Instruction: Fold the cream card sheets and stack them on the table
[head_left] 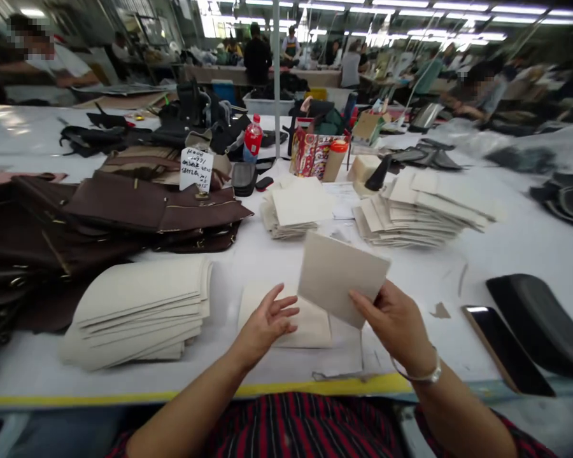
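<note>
My right hand [401, 324] grips a cream rectangular panel [339, 277] by its right edge, thumb on top, and holds it tilted above the table. To its left, my left hand [270, 321] has its fingers spread and holds nothing. Beneath both, another cream panel [310, 327] lies flat on the white table, partly covered by my left hand and the raised panel. A fanned stack of larger cream pieces with a rounded side [143, 305] lies at the left. Two further stacks of cream panels, one in the middle [298, 203] and one to the right [410, 210], lie farther back.
Dark brown leather bags [124, 210] cover the left side, with a handwritten tag [195, 168] on them. A red-capped bottle [253, 140] stands behind. A phone [506, 350] and a black case [539, 318] lie at the right. People work in the background.
</note>
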{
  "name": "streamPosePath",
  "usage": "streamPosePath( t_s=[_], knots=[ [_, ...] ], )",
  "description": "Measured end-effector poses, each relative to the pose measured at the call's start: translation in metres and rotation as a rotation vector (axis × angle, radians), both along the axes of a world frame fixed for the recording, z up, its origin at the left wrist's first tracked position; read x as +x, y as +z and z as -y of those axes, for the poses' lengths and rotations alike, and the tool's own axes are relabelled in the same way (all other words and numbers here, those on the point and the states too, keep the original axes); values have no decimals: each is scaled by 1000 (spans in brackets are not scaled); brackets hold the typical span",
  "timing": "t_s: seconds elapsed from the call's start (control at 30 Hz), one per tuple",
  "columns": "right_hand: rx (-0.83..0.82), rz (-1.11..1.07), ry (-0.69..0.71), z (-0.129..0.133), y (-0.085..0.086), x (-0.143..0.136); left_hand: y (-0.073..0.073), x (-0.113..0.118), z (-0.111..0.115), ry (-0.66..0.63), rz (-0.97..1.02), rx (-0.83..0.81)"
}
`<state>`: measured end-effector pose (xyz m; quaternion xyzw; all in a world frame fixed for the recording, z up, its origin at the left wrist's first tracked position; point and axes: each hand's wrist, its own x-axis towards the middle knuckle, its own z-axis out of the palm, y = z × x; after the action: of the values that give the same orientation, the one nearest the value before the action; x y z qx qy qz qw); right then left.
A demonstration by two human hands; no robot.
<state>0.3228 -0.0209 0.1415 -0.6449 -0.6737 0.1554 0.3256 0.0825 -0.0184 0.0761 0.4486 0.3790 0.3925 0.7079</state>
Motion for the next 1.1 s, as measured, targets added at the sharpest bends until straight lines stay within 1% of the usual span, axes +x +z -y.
streamPosePath(
  t_s=[0.03, 0.1, 0.13, 0.17, 0.23, 0.3, 0.37, 0.4, 0.43, 0.53, 0.57, 0.6, 0.67, 0.73, 0.8, 0.87, 0.97, 1.03, 1.1],
  knots=[
    [14, -55, -8, 7, 0, -9, 2, 1, -1, 36, -23, -3],
    [51, -76, -87, 17, -3, -21, 5, 0, -5, 132, -158, 50],
    [49, -86, -118, 19, -4, -24, 7, -1, -7, 161, -228, 94],
    [24, -125, -117, 20, -4, -26, 9, -3, -8, 155, -277, 136],
    [-89, -295, -35, 16, -5, -26, 15, -6, -9, 63, -308, 179],
    [-257, -469, 94, 9, -9, -24, 20, -9, -7, -18, -323, 167],
    [-421, -564, 194, 0, -17, -23, 20, -14, -2, -47, -388, 178],
    [-485, -585, 217, -4, -22, -22, 18, -19, 1, -31, -456, 230],
    [-524, -598, 223, -7, -28, -22, 13, -26, 4, 4, -551, 317],
    [-552, -649, 178, -12, -43, -22, -7, -59, 18, 164, -885, 680],
    [-560, -673, 171, -12, -47, -24, -15, -71, 23, 186, -971, 790],
    [-581, -702, 180, -12, -50, -27, -23, -82, 29, 173, -1033, 882],
    [-648, -777, 231, -10, -55, -38, -38, -99, 39, 76, -1115, 1016],
    [-717, -841, 291, -10, -62, -54, -50, -107, 47, -29, -1182, 1086],
    [-753, -868, 326, -11, -72, -70, -56, -109, 50, -102, -1235, 1108],
    [-769, -864, 317, -15, -85, -82, -56, -110, 51, -149, -1270, 1111],
    [-811, -848, 286, -19, -101, -89, -54, -112, 53, -186, -1300, 1109],
    [-830, -830, 291, -21, -106, -89, -54, -115, 55, -194, -1294, 1128],
    [-841, -814, 304, -21, -107, -88, -55, -119, 58, -209, -1269, 1170]
  ],
)
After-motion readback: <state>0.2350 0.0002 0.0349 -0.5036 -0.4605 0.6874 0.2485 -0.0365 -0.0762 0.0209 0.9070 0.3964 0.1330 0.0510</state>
